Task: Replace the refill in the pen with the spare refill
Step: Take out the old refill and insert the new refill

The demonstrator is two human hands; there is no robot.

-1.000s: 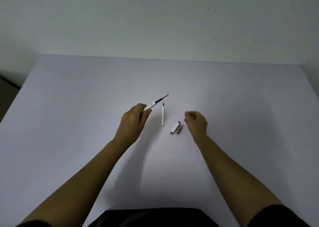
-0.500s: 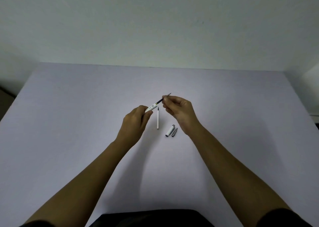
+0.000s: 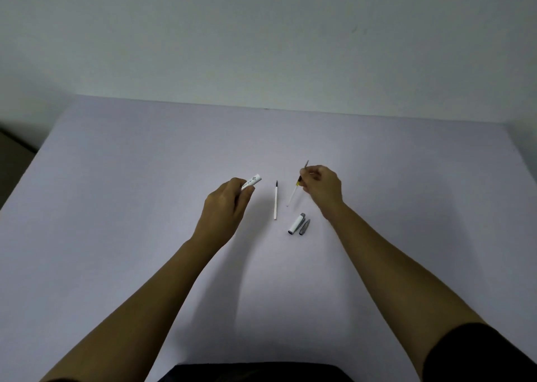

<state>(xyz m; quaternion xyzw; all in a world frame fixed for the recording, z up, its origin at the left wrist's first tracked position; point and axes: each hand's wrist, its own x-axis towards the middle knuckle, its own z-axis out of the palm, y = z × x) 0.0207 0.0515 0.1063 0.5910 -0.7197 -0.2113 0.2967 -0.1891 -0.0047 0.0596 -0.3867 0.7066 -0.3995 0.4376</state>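
Note:
My left hand (image 3: 226, 204) grips the white pen barrel (image 3: 252, 181), whose open end sticks out up and to the right. My right hand (image 3: 321, 185) pinches a thin refill (image 3: 293, 195) near its dark tip; the refill hangs free of the barrel, its white tail slanting down to the left. A second refill (image 3: 275, 200), white with a dark tip, lies on the table between my hands. The white cap (image 3: 296, 224) and the grey tip piece (image 3: 304, 226) lie side by side just below my right hand.
The pale table (image 3: 145, 178) stretches wide on all sides, its back edge against a plain wall. A dark gap (image 3: 14, 149) shows past the table's left edge.
My right hand went to the tip of the refill sticking out of the barrel, then drew it out to the right. The barrel in my left hand now shows no refill.

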